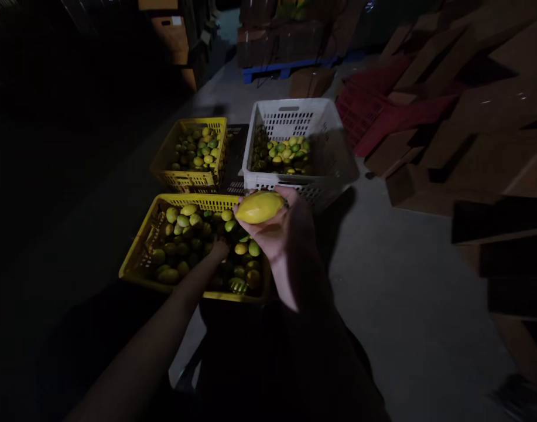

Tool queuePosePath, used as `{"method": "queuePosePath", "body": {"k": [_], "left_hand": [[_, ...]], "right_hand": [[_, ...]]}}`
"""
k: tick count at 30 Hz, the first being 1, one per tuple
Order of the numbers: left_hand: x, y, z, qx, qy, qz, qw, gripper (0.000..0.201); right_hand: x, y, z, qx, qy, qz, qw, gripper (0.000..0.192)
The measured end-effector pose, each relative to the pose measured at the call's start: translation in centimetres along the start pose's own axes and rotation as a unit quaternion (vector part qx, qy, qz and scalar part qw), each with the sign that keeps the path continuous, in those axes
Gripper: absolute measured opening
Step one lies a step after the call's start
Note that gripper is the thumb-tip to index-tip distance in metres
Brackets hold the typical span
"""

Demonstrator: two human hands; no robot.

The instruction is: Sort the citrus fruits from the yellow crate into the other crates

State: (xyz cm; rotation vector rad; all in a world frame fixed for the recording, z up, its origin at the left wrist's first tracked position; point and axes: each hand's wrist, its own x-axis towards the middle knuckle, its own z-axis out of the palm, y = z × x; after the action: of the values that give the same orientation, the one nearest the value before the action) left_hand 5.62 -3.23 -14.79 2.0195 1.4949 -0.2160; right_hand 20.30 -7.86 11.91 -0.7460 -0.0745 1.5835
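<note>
My right hand (pixel 282 240) holds a yellow mango (pixel 260 207) up, palm toward me, above the near yellow crate (pixel 139 252). That crate is full of several green and yellow mangoes. My left hand (pixel 218 248) reaches down into the fruit pile in that crate; its fingers are buried among the mangoes, so I cannot tell whether they grip one. Just beyond the raised mango stands a white crate (pixel 327 126) with several mangoes at its bottom.
A second yellow crate (pixel 165 155) of mangoes stands at the back left. Red crates (pixel 373 111) and stacked cardboard boxes (pixel 483 105) line the right side. A blue pallet (pixel 286 67) with boxes is at the back. Grey concrete floor (pixel 404 281) lies to the right.
</note>
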Motion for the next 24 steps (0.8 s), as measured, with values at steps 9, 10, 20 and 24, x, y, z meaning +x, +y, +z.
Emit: {"method": "queuePosePath", "body": {"k": [9, 10, 20, 24], "left_hand": [[-2.5, -1.0, 0.1, -0.126, 0.027, -0.042, 0.991, 0.017], [-2.7, -1.2, -0.2, -0.149, 0.038, -0.047, 0.987, 0.018], [-7.1, -0.9, -12.4, -0.309, 0.050, -0.023, 0.950, 0.037], [-12.0, 1.0, -20.4, -0.545, 0.043, 0.058, 0.836, 0.031]], "right_hand": [[0.5, 0.7, 0.0, 0.010, -0.014, 0.047, 0.999, 0.013], [0.5, 0.7, -0.1, 0.004, -0.015, 0.049, 0.999, 0.013], [0.8, 0.8, 0.1, -0.018, 0.049, 0.033, 0.998, 0.008], [0.9, 0.9, 0.5, -0.047, 0.056, 0.034, 0.997, 0.005]]}}
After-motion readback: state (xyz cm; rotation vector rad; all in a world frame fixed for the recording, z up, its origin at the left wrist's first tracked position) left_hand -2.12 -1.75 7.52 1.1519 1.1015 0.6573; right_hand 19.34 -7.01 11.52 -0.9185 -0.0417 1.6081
